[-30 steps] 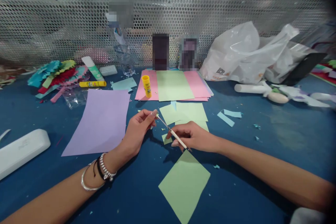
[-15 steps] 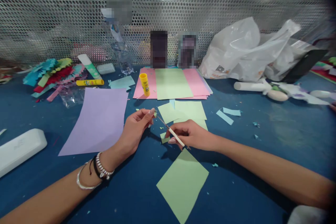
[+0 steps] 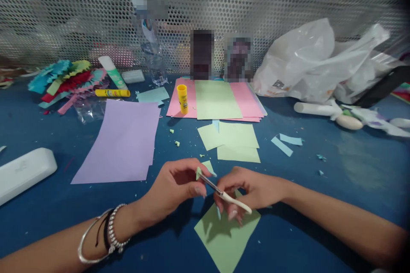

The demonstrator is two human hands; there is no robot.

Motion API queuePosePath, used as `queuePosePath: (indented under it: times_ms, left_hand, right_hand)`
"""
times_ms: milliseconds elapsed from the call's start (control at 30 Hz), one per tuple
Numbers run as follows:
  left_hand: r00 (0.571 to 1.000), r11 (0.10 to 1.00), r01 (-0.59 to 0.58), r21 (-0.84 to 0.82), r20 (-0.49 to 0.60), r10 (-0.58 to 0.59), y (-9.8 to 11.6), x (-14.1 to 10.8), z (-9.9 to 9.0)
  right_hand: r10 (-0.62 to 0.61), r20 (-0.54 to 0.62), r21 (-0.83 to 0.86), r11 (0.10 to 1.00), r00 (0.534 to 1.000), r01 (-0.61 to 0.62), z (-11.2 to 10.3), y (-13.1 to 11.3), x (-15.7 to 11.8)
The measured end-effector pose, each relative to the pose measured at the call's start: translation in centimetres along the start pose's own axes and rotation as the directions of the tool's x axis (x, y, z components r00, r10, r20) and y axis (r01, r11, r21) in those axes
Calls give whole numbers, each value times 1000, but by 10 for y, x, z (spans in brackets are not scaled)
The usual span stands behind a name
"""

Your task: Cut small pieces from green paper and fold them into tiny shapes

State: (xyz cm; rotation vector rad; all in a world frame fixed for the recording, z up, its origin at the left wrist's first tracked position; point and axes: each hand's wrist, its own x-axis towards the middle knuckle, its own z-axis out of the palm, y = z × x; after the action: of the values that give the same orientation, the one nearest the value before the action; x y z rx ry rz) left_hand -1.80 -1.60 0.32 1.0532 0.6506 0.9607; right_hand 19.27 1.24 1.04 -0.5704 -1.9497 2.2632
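My right hand (image 3: 238, 194) grips white-handled scissors (image 3: 229, 199), whose metal blades point up and left toward my left hand (image 3: 185, 185). At the blade tips is a tiny green paper piece (image 3: 198, 173), beside my left fingers. The left thumb and fingers are apart, with that piece between them; whether they touch it is unclear. Under my right hand lies a green paper diamond (image 3: 227, 239), partly covered and shadowed. A small green scrap (image 3: 209, 167) shows just behind my left fingertips.
Green sheets (image 3: 238, 134) lie beyond my hands, before a pink paper stack (image 3: 182, 108) with an upright glue stick (image 3: 183, 99). Purple paper (image 3: 124, 145) and a white case (image 3: 28, 172) are left. Blue strips (image 3: 282, 146), plastic bags (image 3: 297, 59) and a bottle (image 3: 155, 59) stand or lie farther out.
Both hands have moved nearer to me, and the scissors are now over the green diamond's top with their tips at my left fingers. The left fingers have spread. The view has shifted slightly.
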Motion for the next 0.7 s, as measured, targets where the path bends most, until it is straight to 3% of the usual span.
queuePosePath:
  times_ms: [267,433,700]
  left_hand:
    - [997,995,62,-78,-46,-66,-1,10,-10]
    - [986,980,142,-137,-71,-153,0,12,-9]
    - [958,954,286,-92,37,-284,5,14,-7]
  right_hand:
    - [122,30,243,962,992,-126,-8,4,4]
    - [93,38,267,958,995,-100,-9,4,5]
    - [16,30,238,971,999,-23,-11,10,5]
